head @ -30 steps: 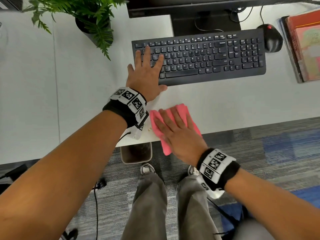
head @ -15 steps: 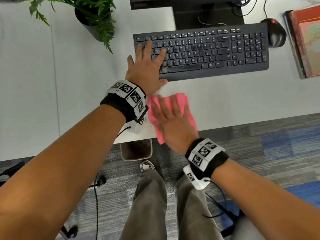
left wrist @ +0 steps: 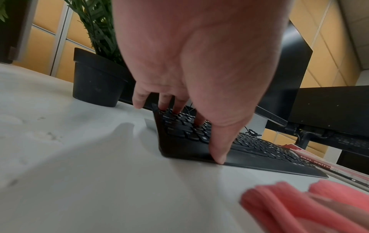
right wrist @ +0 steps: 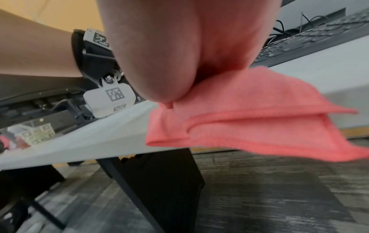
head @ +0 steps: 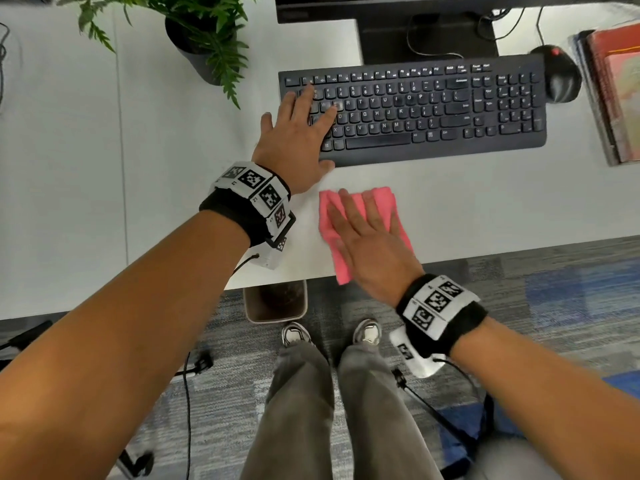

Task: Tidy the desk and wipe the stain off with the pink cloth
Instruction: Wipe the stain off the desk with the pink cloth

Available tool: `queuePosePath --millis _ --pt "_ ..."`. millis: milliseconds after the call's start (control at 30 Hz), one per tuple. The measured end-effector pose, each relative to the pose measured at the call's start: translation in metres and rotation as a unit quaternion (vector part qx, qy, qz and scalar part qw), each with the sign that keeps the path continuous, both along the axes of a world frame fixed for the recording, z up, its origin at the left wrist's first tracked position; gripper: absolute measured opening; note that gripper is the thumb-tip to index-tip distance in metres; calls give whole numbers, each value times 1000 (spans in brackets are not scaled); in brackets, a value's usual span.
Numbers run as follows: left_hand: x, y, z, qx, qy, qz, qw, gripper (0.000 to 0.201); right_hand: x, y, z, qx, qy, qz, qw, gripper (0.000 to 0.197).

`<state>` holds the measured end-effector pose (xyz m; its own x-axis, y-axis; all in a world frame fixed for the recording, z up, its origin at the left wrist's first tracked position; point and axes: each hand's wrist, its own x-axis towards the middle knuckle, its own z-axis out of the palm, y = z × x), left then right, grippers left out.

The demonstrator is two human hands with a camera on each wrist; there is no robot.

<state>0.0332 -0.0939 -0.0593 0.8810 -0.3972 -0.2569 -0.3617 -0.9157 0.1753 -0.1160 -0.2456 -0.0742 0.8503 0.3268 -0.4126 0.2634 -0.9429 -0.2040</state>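
right hand [head: 372, 244] flat on pink cloth [head: 381, 199] (grip open); left hand [head: 298, 140] spread on keyboard [head: 450, 109].

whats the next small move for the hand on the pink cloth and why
Probably draw the right hand back toward the desk edge in another wiping pass: its flat fingers press the pink cloth in front of the keyboard, which the left hand rests on.
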Motion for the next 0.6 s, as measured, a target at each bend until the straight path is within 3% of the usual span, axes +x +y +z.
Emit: queuePosePath --millis 67,233,367,500,600 --pt "0 -2 0 -5 1 7 1000 82 -2 22 -4 -1 -10 24 1000 83" --pt "0 -2 -1 -3 -7 10 1000 83 -25 41 1 19 -19 90 996 66" --pt "0 4 -2 -1 -6 3 1000 82 -29 9 -8 25 -26 138 990 73" --pt "0 8 -2 -13 -1 -3 1000 80 -17 -12 -6 -3 -45 90 995 85" --pt "1 11 -2 -22 1 -19 1000 79 -6 6 -15 -29 -46 26 998 87"
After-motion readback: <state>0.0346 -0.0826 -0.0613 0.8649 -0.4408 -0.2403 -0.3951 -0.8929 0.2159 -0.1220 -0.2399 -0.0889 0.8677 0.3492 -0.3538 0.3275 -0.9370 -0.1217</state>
